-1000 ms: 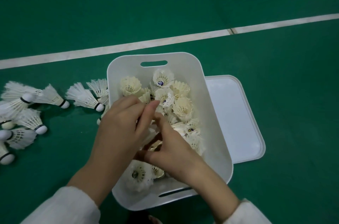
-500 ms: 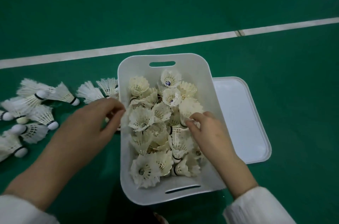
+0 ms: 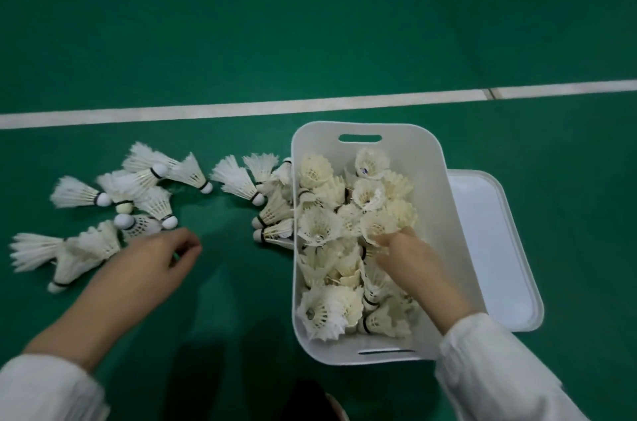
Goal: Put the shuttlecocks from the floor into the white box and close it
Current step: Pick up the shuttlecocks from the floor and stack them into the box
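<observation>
Reaching with loosely curled, empty fingers, the left hand (image 3: 162,258) sits just right of the floor shuttlecocks (image 3: 89,248), while the right hand (image 3: 410,262) presses among those in the white box (image 3: 427,158), its grip hidden.

The left hand (image 3: 151,258), which a second ago was working together with the right inside the white box (image 3: 424,151), is now out over the green floor (image 3: 224,282), fingers loosely curled and empty, just beside the loose shuttlecocks (image 3: 103,241) at the left. The right hand (image 3: 410,262) now lies alone in the box, its fingertips pressed among the packed shuttlecocks (image 3: 344,213).
</observation>
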Tool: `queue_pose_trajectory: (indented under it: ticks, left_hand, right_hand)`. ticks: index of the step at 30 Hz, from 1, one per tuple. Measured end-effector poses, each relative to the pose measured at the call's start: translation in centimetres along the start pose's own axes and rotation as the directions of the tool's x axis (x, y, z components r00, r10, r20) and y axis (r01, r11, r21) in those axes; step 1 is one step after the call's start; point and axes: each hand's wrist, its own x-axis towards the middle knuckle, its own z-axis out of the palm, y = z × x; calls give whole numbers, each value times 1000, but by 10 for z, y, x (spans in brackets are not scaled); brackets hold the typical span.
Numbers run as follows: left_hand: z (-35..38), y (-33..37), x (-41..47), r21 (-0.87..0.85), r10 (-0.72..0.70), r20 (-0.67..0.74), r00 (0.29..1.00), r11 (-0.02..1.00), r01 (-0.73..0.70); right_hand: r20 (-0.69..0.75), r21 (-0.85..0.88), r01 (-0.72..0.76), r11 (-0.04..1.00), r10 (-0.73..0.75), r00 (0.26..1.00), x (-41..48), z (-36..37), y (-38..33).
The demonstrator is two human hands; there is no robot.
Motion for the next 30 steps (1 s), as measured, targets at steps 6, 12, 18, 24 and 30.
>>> queue_pose_trajectory:
  ticks: [6, 12, 18, 24, 30]
  left_hand:
    - [2, -33, -26, -13, -102, 52, 993, 995, 103]
    - [5, -73, -37, -38, -180, 46, 983, 983, 182]
    - [6, -115, -27, -58, -283, -24, 959, 958, 282]
    - [6, -139, 22, -102, -270, -186, 945, 962, 255]
    - [21, -156, 69, -5, -259, -157, 953, 965, 261]
  right_hand:
    - [-235, -81, 136, 987, -152, 960, -57, -40, -49]
    - [-157, 62, 555, 829, -541, 826, -73, -12, -155]
    - [116, -17, 590, 807, -584, 803, -23, 49, -227]
    - [94, -30, 627, 778, -622, 777, 26, 73, -281]
    - [45, -45, 696, 717, -695, 718, 70, 73, -333]
